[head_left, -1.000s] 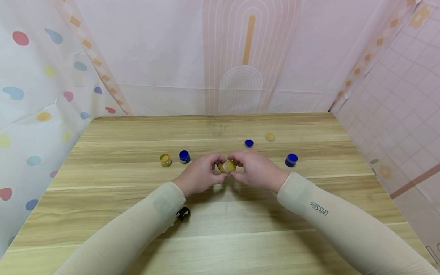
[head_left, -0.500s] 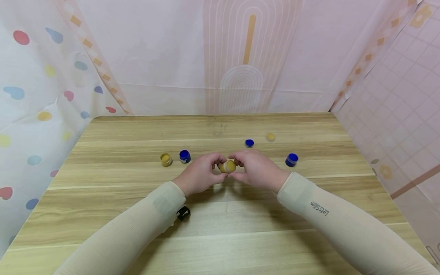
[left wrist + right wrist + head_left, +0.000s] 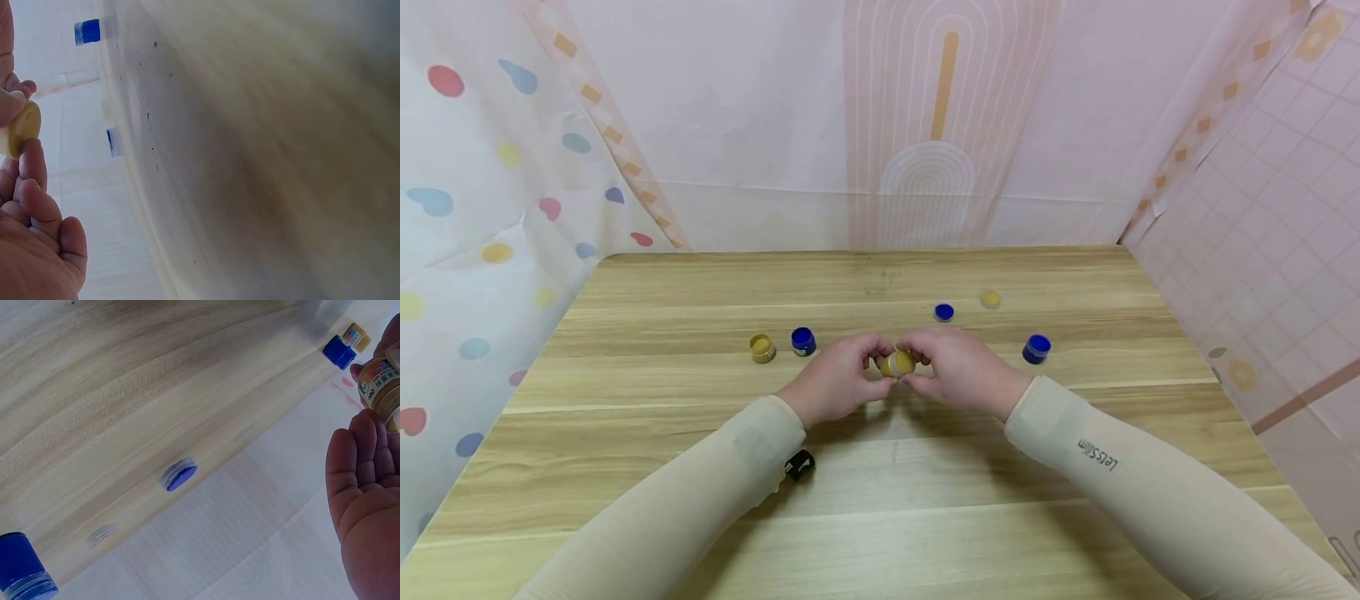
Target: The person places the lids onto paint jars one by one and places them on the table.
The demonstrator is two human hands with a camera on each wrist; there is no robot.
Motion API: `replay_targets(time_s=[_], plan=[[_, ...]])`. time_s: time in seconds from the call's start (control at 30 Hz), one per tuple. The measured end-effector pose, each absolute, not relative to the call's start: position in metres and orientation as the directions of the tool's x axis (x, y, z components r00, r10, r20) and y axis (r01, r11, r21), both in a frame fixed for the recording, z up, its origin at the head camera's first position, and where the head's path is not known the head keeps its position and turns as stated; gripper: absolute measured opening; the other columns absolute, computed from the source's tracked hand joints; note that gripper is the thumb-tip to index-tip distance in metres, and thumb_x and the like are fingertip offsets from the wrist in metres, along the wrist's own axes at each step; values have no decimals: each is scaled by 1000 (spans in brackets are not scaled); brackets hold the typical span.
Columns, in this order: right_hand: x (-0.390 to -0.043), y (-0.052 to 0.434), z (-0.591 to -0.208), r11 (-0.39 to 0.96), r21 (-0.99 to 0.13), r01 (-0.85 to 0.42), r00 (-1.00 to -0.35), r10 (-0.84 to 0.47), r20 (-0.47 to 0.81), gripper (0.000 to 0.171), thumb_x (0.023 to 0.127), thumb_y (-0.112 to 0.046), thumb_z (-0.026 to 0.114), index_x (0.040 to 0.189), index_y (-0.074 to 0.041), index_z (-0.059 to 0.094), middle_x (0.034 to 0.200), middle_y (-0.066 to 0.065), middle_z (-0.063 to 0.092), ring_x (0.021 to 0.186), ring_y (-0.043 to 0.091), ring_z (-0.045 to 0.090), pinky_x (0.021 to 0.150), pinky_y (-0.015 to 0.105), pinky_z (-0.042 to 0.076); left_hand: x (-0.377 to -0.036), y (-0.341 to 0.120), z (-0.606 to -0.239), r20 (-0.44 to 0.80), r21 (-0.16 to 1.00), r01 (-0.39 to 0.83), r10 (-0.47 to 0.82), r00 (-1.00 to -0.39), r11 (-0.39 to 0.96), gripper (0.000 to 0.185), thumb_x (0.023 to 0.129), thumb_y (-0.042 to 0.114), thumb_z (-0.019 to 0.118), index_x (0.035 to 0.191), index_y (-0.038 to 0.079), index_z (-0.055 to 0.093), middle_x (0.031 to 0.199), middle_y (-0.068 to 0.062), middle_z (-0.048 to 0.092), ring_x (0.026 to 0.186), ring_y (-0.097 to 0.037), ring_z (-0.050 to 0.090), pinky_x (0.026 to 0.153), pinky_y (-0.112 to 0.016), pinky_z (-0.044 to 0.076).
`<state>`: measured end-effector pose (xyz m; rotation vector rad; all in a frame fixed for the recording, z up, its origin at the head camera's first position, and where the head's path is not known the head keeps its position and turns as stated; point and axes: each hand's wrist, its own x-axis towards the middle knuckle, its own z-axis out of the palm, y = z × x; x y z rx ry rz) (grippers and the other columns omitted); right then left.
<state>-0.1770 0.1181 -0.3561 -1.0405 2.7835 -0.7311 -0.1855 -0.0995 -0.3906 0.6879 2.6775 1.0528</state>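
Observation:
Both hands meet over the middle of the table around a small yellow paint jar (image 3: 897,364), held tilted with its lid end toward the right. The left hand (image 3: 838,379) grips the jar's body from the left. Thumb and fingertips of the right hand (image 3: 962,371) pinch around the lid end. In the right wrist view the jar's printed label (image 3: 380,381) shows beside the right fingers. The left wrist view catches the jar's yellow end (image 3: 26,125) between fingertips.
Left of the hands stand a yellow paint jar (image 3: 762,350) and a blue one (image 3: 803,342). Behind lie a blue lid (image 3: 943,312) and a yellow lid (image 3: 991,299). Another blue jar (image 3: 1037,350) stands right. A black object (image 3: 801,465) lies by the left sleeve (image 3: 715,483).
The hands stay in place around the jar, with only slight shifts of the right fingertips at its lid end. Nothing else on the table has visibly moved.

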Motion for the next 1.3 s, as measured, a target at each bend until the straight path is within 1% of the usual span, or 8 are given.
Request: replay_targets(time_s=[0.17, 0.27, 0.4, 0.63, 0.77, 1.0, 1.1, 1.3], plan=[[-177, 118, -356, 666, -476, -575, -778, -625, 66, 19, 97, -25, 78, 107, -11, 70, 91, -3, 67, 81, 16, 62, 72, 27, 52, -185, -99, -391, 1, 683, 358, 489, -872, 637, 27, 92, 19, 79, 116, 14, 70, 102, 2, 68, 90, -16, 59, 79, -33, 52], [-178, 119, -356, 662, -484, -572, -779, -624, 68, 23, 96, -26, 79, 111, -10, 70, 93, -3, 67, 84, 19, 64, 74, 28, 52, -185, -99, -391, 6, 678, 362, 488, -873, 639, 27, 92, 20, 79, 117, 14, 69, 103, 3, 68, 91, -16, 59, 80, -33, 51], [-178, 119, -358, 651, -482, -586, -772, -629, 89, 32, 94, -24, 81, 120, -9, 70, 101, -1, 70, 94, 24, 68, 83, 33, 56, -186, -98, -392, 13, 678, 367, 488, -872, 637, 27, 92, 20, 80, 116, 14, 69, 102, 3, 68, 91, -16, 59, 80, -33, 51], [-177, 119, -357, 646, -465, -605, -763, -637, 108, 34, 94, -19, 80, 123, -8, 69, 110, 2, 72, 101, 25, 70, 90, 37, 58, -186, -98, -393, 17, 682, 366, 487, -873, 633, 25, 91, 21, 80, 113, 15, 69, 99, 3, 67, 88, -16, 59, 77, -32, 51], [-177, 119, -358, 647, -471, -599, -765, -637, 96, 29, 94, -18, 80, 120, -9, 70, 109, 1, 72, 101, 24, 69, 89, 36, 58, -186, -98, -393, 23, 679, 372, 488, -872, 633, 25, 91, 21, 80, 113, 14, 69, 99, 3, 68, 88, -16, 58, 77, -32, 50], [-177, 118, -357, 659, -485, -575, -778, -624, 74, 21, 96, -23, 79, 110, -10, 71, 96, -2, 69, 89, 23, 67, 78, 31, 55, -186, -98, -394, 29, 676, 380, 492, -870, 632, 26, 91, 20, 80, 114, 14, 70, 101, 3, 69, 88, -16, 58, 78, -32, 51], [-177, 119, -357, 659, -481, -578, -778, -623, 81, 26, 95, -23, 80, 116, -9, 70, 100, 0, 70, 93, 23, 68, 81, 33, 56, -186, -98, -394, 26, 675, 377, 489, -872, 635, 26, 91, 20, 80, 114, 14, 70, 101, 4, 68, 89, -16, 58, 79, -33, 51], [-177, 121, -358, 651, -477, -590, -773, -627, 100, 38, 93, -19, 81, 127, -8, 68, 117, 5, 72, 107, 27, 69, 94, 40, 58, -186, -97, -394, 32, 675, 376, 484, -874, 635, 26, 91, 21, 81, 113, 14, 70, 100, 3, 68, 88, -16, 59, 78, -32, 51]])
